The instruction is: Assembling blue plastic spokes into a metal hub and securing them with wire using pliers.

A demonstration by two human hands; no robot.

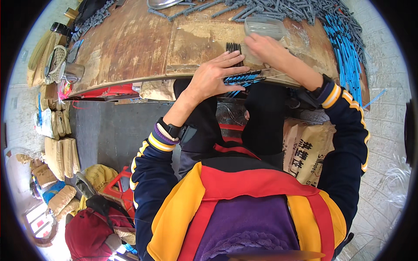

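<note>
My left hand (212, 76) lies with its fingers spread over a row of thin black rods with blue ends (244, 80) at the near edge of the wooden table. The tops of several black coiled or ridged pieces (234, 47) stick out past its fingertips. My right hand (266, 48) is just in front of a clear plastic box (264, 27) holding thin, pale, wire-like pieces. Its fingers are bent together, and whatever is between them is too small to make out. Below the right wrist, thin wires (275, 74) reach across the table edge.
Grey, screw-like plastic parts (278, 8) are heaped along the far side. Long blue rods with dark ends (346, 56) lie at the right. A metal cup (71, 72) stands at the left edge. Under the table are a printed brown sack (305, 148) and a red stool (119, 187).
</note>
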